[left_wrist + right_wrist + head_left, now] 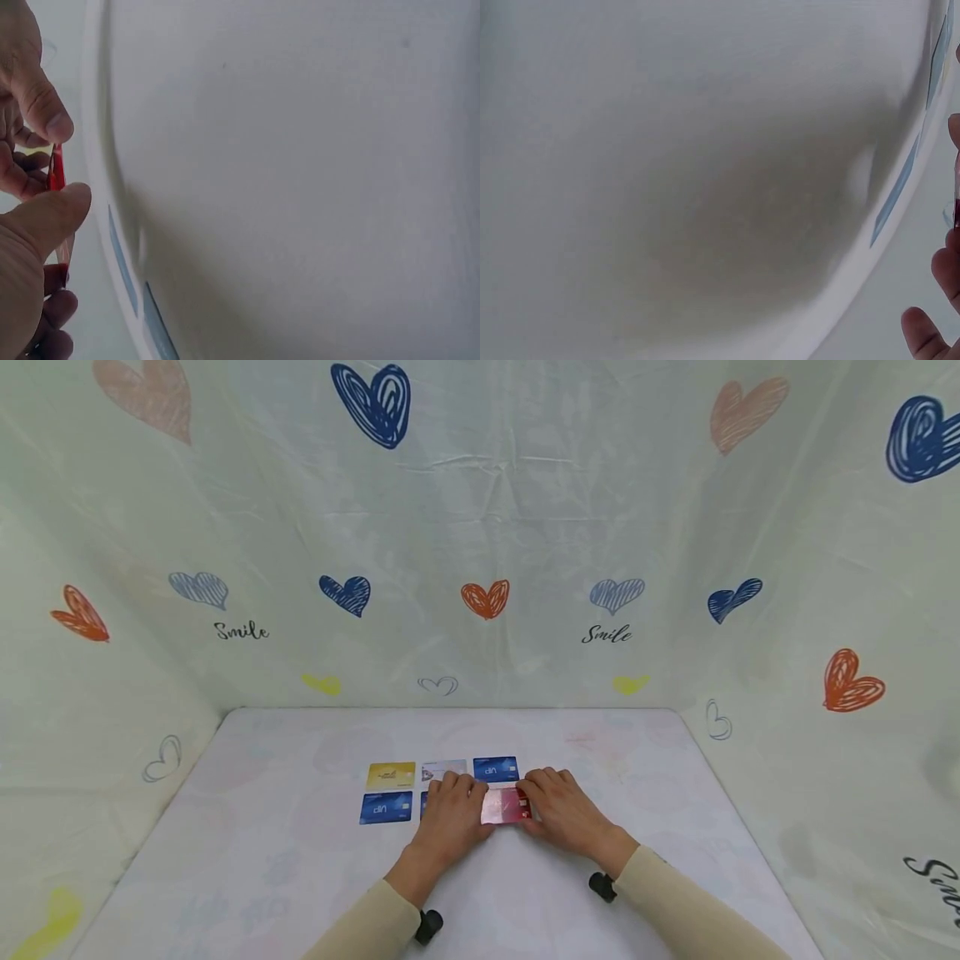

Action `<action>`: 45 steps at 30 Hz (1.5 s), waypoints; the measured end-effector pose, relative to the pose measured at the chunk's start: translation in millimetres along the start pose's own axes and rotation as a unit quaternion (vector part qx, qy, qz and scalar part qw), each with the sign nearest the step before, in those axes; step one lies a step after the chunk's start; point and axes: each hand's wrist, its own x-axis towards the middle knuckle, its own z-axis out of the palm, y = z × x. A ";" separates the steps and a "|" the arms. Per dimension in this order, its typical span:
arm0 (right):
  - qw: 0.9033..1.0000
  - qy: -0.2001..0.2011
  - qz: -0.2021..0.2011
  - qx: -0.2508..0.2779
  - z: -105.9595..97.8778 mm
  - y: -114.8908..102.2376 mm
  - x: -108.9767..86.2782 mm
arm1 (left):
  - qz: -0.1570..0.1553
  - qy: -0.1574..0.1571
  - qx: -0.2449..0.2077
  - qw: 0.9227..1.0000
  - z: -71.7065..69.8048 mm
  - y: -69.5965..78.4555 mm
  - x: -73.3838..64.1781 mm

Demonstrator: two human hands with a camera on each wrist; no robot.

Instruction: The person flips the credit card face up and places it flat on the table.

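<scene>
A shiny red and pink bank card (504, 807) is held between my two hands in the head view. My left hand (448, 817) pinches one end between thumb and fingers, and my right hand (568, 814) pinches the other. The left wrist view shows the card (57, 169) edge-on, raised off the table. Only some fingertips (946, 266) and a sliver of the card appear at the right wrist view's edge. Behind the hands lie a silver-white card (444, 767) and a blue card (495, 768). Another blue card (423, 804) is mostly hidden by my left hand.
To the left, a gold card (391, 775) lies above a blue card (386, 807), the cards forming rows. They rest on a white table (262, 860). A pale curtain (420, 543) printed with hearts surrounds the table at the back and sides.
</scene>
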 end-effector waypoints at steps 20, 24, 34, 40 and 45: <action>0.992 -0.094 0.050 0.068 15.7 7.2 7.8 | -0.015 -0.060 0.014 0.998 15.3 0.7 13.7; 0.989 -0.115 0.059 0.074 16.7 8.3 11.0 | -0.026 -0.074 0.008 0.997 15.7 0.7 15.0; 0.980 -0.145 0.088 0.102 14.3 6.6 14.2 | 0.017 -0.074 0.039 0.996 11.2 9.1 6.6; 0.988 -0.121 0.073 0.069 12.6 0.5 6.6 | 0.062 -0.082 0.053 0.993 10.2 18.5 -7.3; 0.990 -0.130 0.042 0.044 8.2 -4.7 -3.2 | 0.068 -0.119 0.050 0.989 9.0 21.2 -16.3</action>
